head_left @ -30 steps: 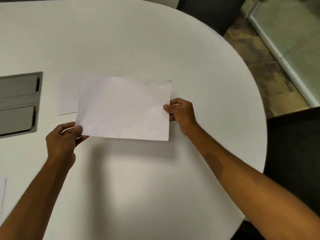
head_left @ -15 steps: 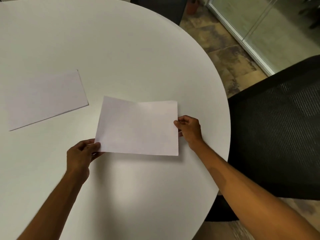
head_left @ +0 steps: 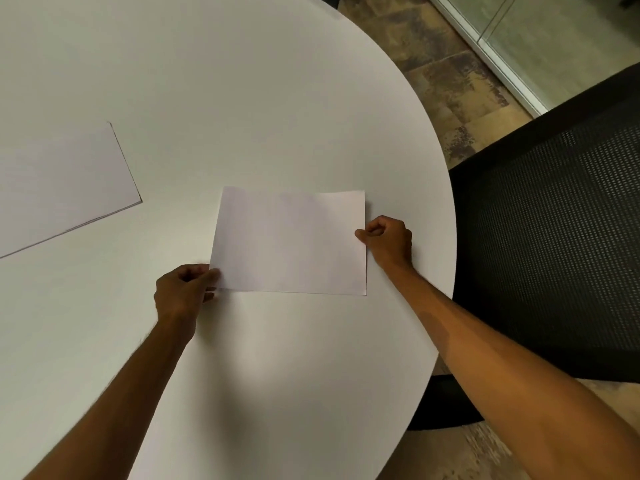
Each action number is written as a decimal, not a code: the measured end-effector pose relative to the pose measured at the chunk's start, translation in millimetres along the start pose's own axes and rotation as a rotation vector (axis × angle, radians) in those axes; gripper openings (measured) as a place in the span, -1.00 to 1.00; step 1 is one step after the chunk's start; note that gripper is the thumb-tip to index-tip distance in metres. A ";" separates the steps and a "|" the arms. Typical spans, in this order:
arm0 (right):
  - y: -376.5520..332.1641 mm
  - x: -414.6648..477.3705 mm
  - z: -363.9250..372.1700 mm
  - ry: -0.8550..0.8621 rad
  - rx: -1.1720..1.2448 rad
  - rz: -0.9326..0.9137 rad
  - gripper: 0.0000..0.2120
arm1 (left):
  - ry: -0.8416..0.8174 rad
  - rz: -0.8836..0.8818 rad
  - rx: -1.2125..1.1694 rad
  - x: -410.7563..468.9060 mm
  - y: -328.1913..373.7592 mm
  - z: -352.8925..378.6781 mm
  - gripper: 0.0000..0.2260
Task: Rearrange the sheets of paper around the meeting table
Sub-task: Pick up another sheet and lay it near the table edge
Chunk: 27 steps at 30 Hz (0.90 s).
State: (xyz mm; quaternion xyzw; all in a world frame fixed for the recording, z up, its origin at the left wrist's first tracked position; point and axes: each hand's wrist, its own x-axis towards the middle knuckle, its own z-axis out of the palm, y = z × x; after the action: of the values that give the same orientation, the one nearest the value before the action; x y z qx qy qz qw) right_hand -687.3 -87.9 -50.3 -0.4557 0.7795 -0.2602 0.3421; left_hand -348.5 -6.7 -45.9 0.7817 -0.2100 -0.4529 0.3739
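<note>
A blank white sheet of paper is held flat, low over the white meeting table, near its rounded right end. My left hand pinches the sheet's near left corner. My right hand pinches the middle of its right edge. A small stack of white sheets lies on the table at the left, apart from the held sheet and partly cut off by the frame edge.
A black mesh office chair stands close against the table's right edge. Beyond it lie patterned brown floor tiles and a glass partition at the top right.
Both hands have carried the sheet rightward, off the stack and toward the table's rounded end. The view swung right, so the table's grey cable box is out of frame and the chair came in.
</note>
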 end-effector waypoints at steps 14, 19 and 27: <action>1.3 -4.4 11.7 0.093 -0.079 -0.046 -0.74 | 0.098 0.112 0.324 2.2 -2.5 5.4 -0.80; 0.7 -5.1 10.7 0.099 -0.085 -0.057 -0.75 | 0.081 0.118 0.308 0.3 -3.1 4.9 -0.85; 1.7 -6.2 8.7 0.064 -0.094 -0.063 -0.76 | 0.055 0.111 0.291 -5.0 -0.2 3.1 -0.81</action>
State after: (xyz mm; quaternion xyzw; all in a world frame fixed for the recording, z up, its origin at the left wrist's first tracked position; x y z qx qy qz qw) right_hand -679.3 -82.4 -55.2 -0.4870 0.7867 -0.2482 0.2869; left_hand -353.7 -4.5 -44.2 0.8269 -0.3058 -0.3748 0.2867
